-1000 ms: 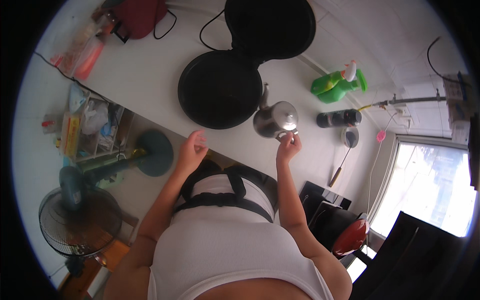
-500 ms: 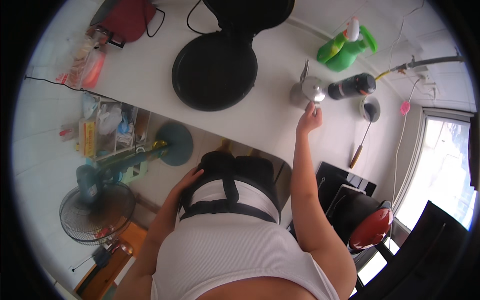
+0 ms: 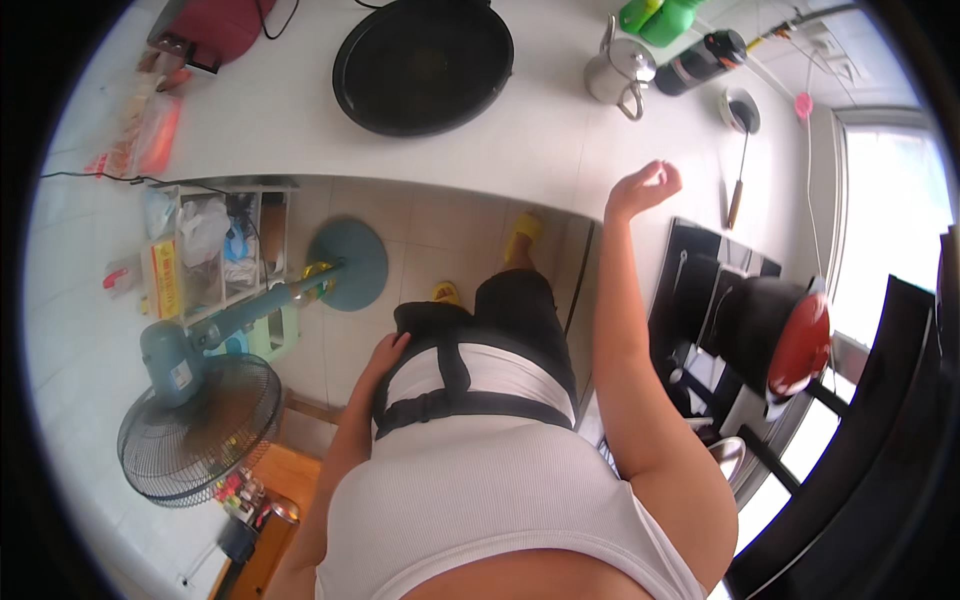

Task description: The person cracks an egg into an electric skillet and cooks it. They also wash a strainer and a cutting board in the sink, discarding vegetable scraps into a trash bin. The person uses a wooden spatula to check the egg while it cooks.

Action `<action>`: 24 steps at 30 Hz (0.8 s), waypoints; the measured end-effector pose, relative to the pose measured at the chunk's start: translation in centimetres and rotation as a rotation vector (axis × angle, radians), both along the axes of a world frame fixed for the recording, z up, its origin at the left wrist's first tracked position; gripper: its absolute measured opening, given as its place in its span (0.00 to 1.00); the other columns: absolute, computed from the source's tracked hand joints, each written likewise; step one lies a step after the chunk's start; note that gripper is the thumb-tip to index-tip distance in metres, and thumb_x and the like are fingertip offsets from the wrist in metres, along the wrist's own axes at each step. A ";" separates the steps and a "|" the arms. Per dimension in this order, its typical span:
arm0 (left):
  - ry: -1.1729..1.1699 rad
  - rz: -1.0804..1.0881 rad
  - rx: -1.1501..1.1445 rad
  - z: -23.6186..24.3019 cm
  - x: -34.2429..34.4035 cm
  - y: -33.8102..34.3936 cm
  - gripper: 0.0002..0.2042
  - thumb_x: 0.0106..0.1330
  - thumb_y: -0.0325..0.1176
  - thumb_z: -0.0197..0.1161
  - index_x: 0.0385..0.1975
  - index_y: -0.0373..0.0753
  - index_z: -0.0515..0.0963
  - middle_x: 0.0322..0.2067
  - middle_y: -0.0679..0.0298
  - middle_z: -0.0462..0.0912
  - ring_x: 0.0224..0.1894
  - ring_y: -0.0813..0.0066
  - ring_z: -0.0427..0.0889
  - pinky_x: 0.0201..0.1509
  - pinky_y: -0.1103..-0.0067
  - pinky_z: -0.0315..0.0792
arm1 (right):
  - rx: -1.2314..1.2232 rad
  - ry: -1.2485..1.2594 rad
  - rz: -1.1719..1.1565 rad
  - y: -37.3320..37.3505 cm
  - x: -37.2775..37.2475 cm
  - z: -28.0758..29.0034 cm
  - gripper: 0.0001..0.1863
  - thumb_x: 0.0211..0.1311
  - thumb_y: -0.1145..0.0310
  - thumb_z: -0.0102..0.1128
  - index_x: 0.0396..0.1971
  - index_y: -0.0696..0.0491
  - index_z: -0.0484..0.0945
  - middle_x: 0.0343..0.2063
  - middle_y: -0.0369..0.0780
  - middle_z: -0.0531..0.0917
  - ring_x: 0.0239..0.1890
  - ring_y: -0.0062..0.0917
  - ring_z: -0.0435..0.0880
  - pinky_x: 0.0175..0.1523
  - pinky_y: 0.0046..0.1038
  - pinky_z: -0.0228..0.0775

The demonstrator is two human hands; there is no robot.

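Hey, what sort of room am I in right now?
Most likely a kitchen: a round black griddle and a spouted metal kettle stand on a long white counter.

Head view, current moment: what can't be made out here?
All in the head view:
Silver kettle: contents, hidden by its lid and walls.
Green bottles: tops, cut off by the upper edge.
Round black pan: whatever adjoins its far rim, cut off by the upper edge.
Left hand: palm, hidden behind the hand's back.
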State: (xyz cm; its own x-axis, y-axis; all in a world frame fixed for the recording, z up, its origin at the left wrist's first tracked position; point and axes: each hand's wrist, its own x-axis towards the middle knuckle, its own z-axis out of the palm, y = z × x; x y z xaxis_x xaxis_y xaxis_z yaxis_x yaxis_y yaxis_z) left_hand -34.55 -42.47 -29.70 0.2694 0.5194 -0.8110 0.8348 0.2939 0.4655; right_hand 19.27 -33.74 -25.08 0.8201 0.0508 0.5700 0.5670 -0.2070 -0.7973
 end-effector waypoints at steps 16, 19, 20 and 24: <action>-0.181 0.142 0.095 -2.7 -16.5 -10.4 0.23 0.65 0.48 0.57 0.44 0.31 0.77 0.38 0.54 0.81 0.41 0.67 0.79 0.48 0.76 0.71 | 0.552 1.720 0.531 -3.7 -17.4 -4.2 0.36 0.68 0.40 0.33 0.65 0.53 0.56 0.64 0.42 0.63 0.63 0.28 0.65 0.64 0.33 0.60; -0.143 0.130 0.048 -2.1 -16.8 -10.6 0.23 0.65 0.48 0.56 0.43 0.30 0.77 0.37 0.54 0.82 0.42 0.66 0.79 0.49 0.75 0.71 | 0.539 1.701 0.491 -2.7 -17.6 -4.9 0.42 0.65 0.35 0.34 0.67 0.53 0.51 0.64 0.42 0.62 0.64 0.28 0.64 0.64 0.34 0.59; -0.168 0.117 0.028 -2.5 -17.1 -10.7 0.24 0.66 0.50 0.55 0.45 0.30 0.76 0.40 0.53 0.81 0.45 0.65 0.78 0.52 0.74 0.69 | 0.465 1.643 0.512 -3.3 -17.3 -6.1 0.40 0.65 0.36 0.37 0.63 0.54 0.57 0.59 0.42 0.69 0.58 0.27 0.70 0.59 0.33 0.65; -0.248 0.295 -0.287 -4.7 -16.7 -10.8 0.32 0.67 0.54 0.50 0.57 0.28 0.67 0.56 0.54 0.71 0.58 0.65 0.69 0.63 0.73 0.60 | -0.126 1.045 0.666 -9.0 -20.4 -11.5 0.21 0.66 0.49 0.50 0.28 0.53 0.78 0.24 0.38 0.84 0.23 0.27 0.81 0.28 0.30 0.71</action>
